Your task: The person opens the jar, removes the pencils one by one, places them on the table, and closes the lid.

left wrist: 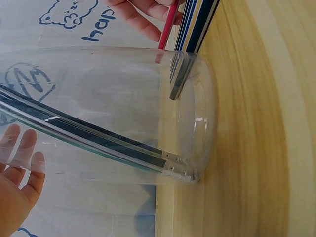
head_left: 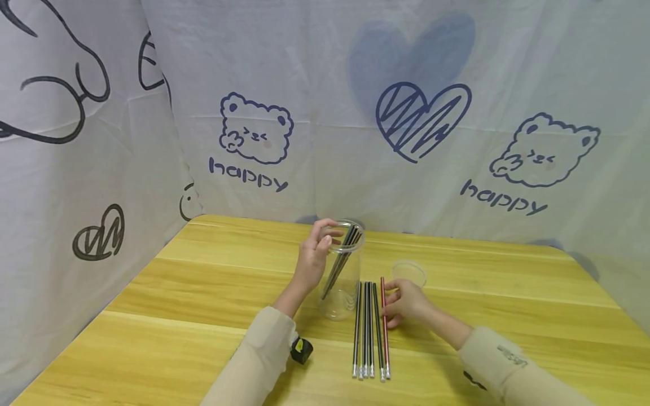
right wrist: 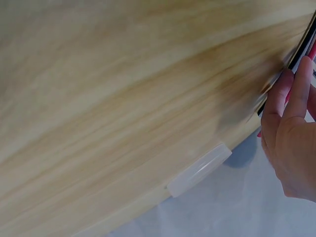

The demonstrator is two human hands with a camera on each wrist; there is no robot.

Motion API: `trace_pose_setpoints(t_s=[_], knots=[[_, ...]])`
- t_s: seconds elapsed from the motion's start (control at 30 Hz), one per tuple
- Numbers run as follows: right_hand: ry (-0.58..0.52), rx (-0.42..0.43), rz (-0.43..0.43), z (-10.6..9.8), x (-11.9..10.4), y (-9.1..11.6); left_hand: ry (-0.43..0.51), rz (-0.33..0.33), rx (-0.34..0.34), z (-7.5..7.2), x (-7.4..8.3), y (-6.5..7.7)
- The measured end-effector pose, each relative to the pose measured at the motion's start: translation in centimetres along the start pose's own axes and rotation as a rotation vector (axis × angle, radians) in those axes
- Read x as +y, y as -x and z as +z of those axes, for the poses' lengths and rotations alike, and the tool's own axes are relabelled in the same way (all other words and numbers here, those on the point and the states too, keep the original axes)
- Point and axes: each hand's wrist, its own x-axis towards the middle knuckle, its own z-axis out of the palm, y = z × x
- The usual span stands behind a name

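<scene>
My left hand (head_left: 313, 259) holds a clear plastic jar (head_left: 336, 309) near its rim, with the thumb and fingers around its upper left side. The jar stands upright on the table. Several dark pencils (head_left: 339, 265) lean inside it, their lower ends at the bottom in the left wrist view. To the jar's right, my right hand (head_left: 405, 301) pinches a red pencil (head_left: 385, 344) between thumb and fingers. Beside the red one, several dark striped pencils (head_left: 367, 332) lie in a row, their silver ends towards me. Part of the red pencil is hidden by the fingers in the right wrist view.
A clear round lid (head_left: 409, 273) lies on the wooden table (head_left: 203, 282) behind my right hand. White cloth (head_left: 325, 169) with printed bears and hearts hangs behind the table and along its left side. A small black object (head_left: 302, 350) is at the left cuff.
</scene>
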Motion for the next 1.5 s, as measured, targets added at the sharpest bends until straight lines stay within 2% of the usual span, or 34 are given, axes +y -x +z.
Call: trace_pose_setpoints(t_s=[0.37, 0.67, 0.9, 1.07, 1.2, 1.5], knots=[[0.022, 0.017, 0.005, 0.4, 0.1, -0.1, -0.021, 0.000, -0.004, 0.0, 0.1, 0.0], [0.037, 0.019, 0.012, 0.6, 0.0, -0.2, 0.007, 0.003, -0.002, 0.0, 0.1, 0.0], [0.011, 0.004, -0.006, 0.3, 0.0, -0.1, 0.009, -0.006, -0.005, 0.0, 0.0, 0.0], [0.034, 0.006, -0.010, -0.1, -0.4, -0.1, 0.010, -0.002, -0.004, 0.0, 0.0, 0.1], [0.062, 0.001, -0.033, -0.5, -0.9, -0.1, 0.011, 0.007, -0.006, 0.0, 0.0, 0.1], [0.016, -0.011, -0.089, -1.2, -2.0, 0.0, -0.021, 0.021, -0.011, 0.0, 0.0, 0.1]])
